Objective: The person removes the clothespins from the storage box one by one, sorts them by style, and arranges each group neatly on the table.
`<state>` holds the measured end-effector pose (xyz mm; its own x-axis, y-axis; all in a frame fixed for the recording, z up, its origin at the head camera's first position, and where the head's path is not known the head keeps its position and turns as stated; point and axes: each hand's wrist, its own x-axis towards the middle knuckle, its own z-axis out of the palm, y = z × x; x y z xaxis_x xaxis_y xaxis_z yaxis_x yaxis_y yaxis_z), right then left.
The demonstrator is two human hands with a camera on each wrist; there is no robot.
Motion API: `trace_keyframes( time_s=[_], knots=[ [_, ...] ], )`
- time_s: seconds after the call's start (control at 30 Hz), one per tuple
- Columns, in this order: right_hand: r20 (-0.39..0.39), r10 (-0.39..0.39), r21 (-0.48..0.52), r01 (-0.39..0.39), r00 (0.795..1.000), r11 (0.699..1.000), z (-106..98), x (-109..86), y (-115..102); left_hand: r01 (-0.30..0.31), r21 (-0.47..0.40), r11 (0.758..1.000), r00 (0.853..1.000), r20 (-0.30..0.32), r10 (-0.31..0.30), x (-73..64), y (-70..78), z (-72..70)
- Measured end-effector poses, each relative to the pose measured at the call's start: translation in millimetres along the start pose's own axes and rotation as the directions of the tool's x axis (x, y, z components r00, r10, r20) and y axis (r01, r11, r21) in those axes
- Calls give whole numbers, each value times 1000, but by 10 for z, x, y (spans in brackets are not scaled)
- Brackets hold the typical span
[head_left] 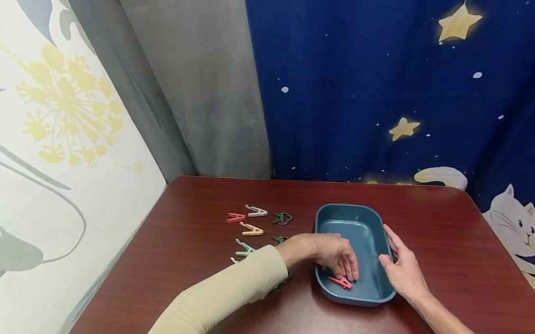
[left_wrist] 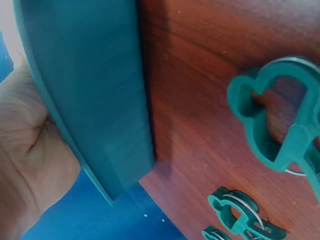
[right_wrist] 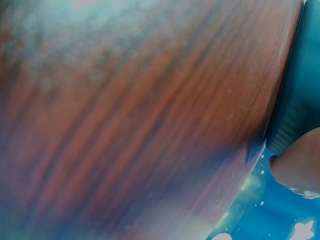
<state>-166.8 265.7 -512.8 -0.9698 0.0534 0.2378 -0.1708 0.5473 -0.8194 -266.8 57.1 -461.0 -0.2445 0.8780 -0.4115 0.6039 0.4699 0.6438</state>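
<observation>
A blue-green rectangular basin (head_left: 365,301) with rounded corners stands on the table. My right hand (head_left: 404,269) grips its right side, thumb over the rim and fingers along the outer wall. Inside the basin, my left hand (head_left: 338,254) reaches over the left rim with its fingers pointing down. A pink clothespin (head_left: 340,282) lies by those fingertips; the thumb is hidden, so whether they pinch anything cannot be made out. Another bit of red shows under the hand. In the left wrist view, the left hand (left_wrist: 35,155) is behind the basin wall (left_wrist: 90,100).
Left of the basin lie a red clothespin (head_left: 236,218), a white one (head_left: 256,211), a yellow one (head_left: 251,230) and a mint one (head_left: 244,248). Green cloud-shaped clips (head_left: 283,218) lie beside them, some partly behind the left sleeve (head_left: 228,285). Curtains hang behind the brown table (head_left: 439,219).
</observation>
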Motion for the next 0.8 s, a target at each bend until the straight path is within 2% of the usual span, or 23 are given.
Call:
trace_keyframes(
  time_s=[0.2,0.37,0.53,0.8],
  knots=[
    [-3,-3,-3,3,1000,1000,-10,16,-25,-32,140,990,997,-62,41,-1,-10,29],
    [-4,-3,-2,3,1000,1000,-6,14,-25,-39,204,978,993,-98,60,-7,-15,49],
    [8,8,-10,-8,1000,1000,6,-8,-21,-59,172,983,989,-122,81,-3,-41,81],
    [3,4,-18,-4,1000,1000,7,-17,-18,-158,112,981,968,-181,176,-15,-68,102]
  ],
)
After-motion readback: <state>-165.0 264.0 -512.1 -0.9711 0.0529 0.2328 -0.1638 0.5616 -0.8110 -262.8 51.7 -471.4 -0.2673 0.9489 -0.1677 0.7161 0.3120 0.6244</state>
